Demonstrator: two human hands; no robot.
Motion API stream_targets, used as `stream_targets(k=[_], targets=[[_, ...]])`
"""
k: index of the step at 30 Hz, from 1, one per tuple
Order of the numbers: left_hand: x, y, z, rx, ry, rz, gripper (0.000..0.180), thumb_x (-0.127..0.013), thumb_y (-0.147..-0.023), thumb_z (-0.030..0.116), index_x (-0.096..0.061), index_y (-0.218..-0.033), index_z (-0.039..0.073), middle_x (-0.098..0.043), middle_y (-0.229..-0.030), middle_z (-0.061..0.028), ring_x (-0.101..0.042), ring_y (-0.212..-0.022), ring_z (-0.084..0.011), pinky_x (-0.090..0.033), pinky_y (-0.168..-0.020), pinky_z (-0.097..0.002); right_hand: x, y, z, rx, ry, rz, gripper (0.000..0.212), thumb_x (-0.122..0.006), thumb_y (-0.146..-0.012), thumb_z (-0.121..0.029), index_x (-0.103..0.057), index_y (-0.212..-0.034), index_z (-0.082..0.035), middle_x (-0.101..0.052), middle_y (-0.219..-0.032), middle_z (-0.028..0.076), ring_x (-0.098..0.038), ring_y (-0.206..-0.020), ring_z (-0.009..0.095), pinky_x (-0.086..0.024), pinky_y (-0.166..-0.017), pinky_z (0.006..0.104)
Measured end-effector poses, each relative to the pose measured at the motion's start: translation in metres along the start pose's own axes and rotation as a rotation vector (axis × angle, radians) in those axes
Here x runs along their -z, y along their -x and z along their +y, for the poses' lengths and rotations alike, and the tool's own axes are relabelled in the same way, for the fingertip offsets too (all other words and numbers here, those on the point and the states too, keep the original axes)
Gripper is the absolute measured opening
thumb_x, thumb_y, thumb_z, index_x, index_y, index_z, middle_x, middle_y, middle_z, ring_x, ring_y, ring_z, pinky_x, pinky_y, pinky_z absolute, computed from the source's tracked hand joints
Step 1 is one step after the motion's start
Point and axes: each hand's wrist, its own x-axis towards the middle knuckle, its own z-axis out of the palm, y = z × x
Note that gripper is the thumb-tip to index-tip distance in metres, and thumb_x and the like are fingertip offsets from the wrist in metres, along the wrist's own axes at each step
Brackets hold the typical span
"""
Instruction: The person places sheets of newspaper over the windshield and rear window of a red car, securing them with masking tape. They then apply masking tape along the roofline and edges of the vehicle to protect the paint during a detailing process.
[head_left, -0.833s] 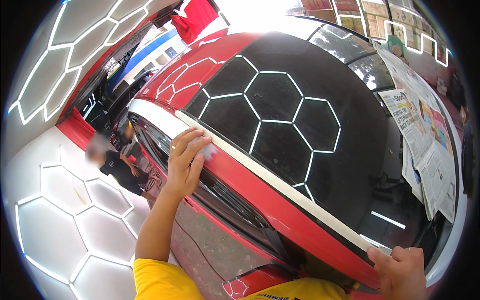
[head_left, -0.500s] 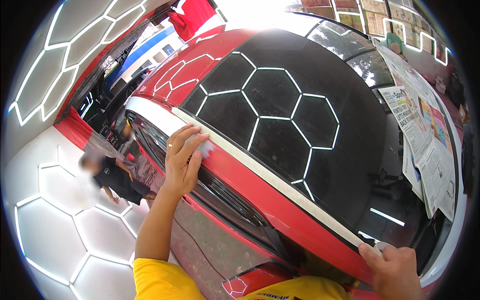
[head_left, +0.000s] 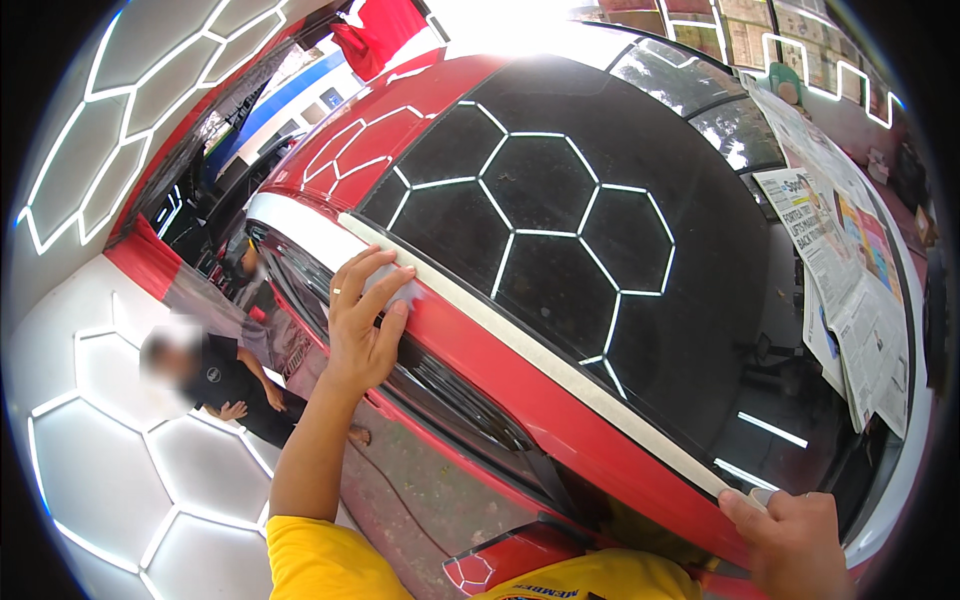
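Note:
A strip of cream masking tape (head_left: 560,370) runs straight along the border between the red roof edge (head_left: 480,340) and the glossy black roof panel (head_left: 540,200) of a car. My left hand (head_left: 365,310) rests on the roof edge, fingers stretched out and their tips on the tape near its far end. At the near end, lower right, my right hand (head_left: 790,535) grips a roll of masking tape (head_left: 762,496), mostly covered by my fingers and thumb. Between the two hands the strip looks taut; whether all of it sticks cannot be told.
Newspaper sheets (head_left: 850,290) cover part of the car's glass on the right. Below the roof edge are the dark side windows (head_left: 450,395) and a red side mirror (head_left: 510,555). A person in dark clothes (head_left: 225,375) stands at left, near a lit white wall (head_left: 90,470).
The person at left has shifted and brought their hands in front of the body. My two hands stay almost where they were, and the tape strip looks the same.

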Motion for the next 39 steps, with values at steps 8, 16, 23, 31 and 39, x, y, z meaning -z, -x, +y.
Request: stream_targets(k=[8, 16, 23, 31, 39], targets=[[0.000, 0.000, 0.002, -0.012, -0.034, -0.003, 0.036, -0.069, -0.094, 0.017, -0.078, -0.128, 0.009, -0.064, -0.143, -0.0149, -0.053, -0.143, -0.0400, -0.039, -0.120, -0.0511, -0.008, -0.006, -0.001, 0.018, 0.076, 0.010, 0.066, -0.078, -0.079, -0.010, -0.069, -0.144, -0.012, -0.068, -0.093, 0.014, -0.067, -0.068, 0.035, -0.054, -0.061, 0.0436], [-0.007, 0.006, 0.022, -0.061, -0.056, 0.008, 0.044, -0.075, -0.093, 0.040, -0.079, -0.129, 0.015, -0.061, -0.145, -0.0141, -0.050, -0.145, -0.0409, -0.031, -0.122, -0.0596, -0.009, -0.009, -0.003, 0.013, 0.073, 0.013, 0.044, -0.070, -0.094, -0.006, -0.072, -0.138, -0.012, -0.069, -0.092, 0.011, -0.067, -0.065, 0.031, -0.053, -0.057, 0.0411], [-0.002, 0.003, 0.034, -0.124, -0.120, -0.094, 0.051, -0.074, -0.091, 0.054, -0.080, -0.127, 0.019, -0.063, -0.144, -0.0113, -0.052, -0.144, -0.0394, -0.027, -0.122, -0.0643, -0.010, -0.007, -0.003, 0.006, 0.052, 0.057, 0.048, -0.077, -0.092, -0.008, -0.073, -0.139, -0.015, -0.069, -0.092, 0.011, -0.067, -0.066, 0.031, -0.054, -0.058, 0.0418], [0.021, -0.013, -0.028, -0.056, -0.255, 0.056, 0.038, -0.075, -0.091, 0.035, -0.079, -0.123, 0.014, -0.071, -0.131, -0.0114, -0.056, -0.140, -0.0404, -0.040, -0.117, -0.0554, -0.009, -0.005, -0.004, 0.019, 0.021, 0.125, 0.048, -0.078, -0.092, -0.009, -0.073, -0.139, -0.017, -0.069, -0.087, 0.010, -0.067, -0.066, 0.032, -0.054, -0.058, 0.0422], [-0.002, 0.002, 0.043, -0.156, -0.059, -0.001, 0.041, -0.076, -0.087, 0.021, -0.077, -0.126, 0.007, -0.069, -0.133, -0.0140, -0.060, -0.133, -0.0394, -0.042, -0.115, -0.0544, -0.025, 0.000, -0.005, -0.020, -0.024, 0.282, 0.043, -0.081, -0.080, -0.001, -0.081, -0.123, -0.009, -0.050, -0.059, 0.009, -0.050, -0.047, 0.026, -0.037, -0.045, 0.0379]])
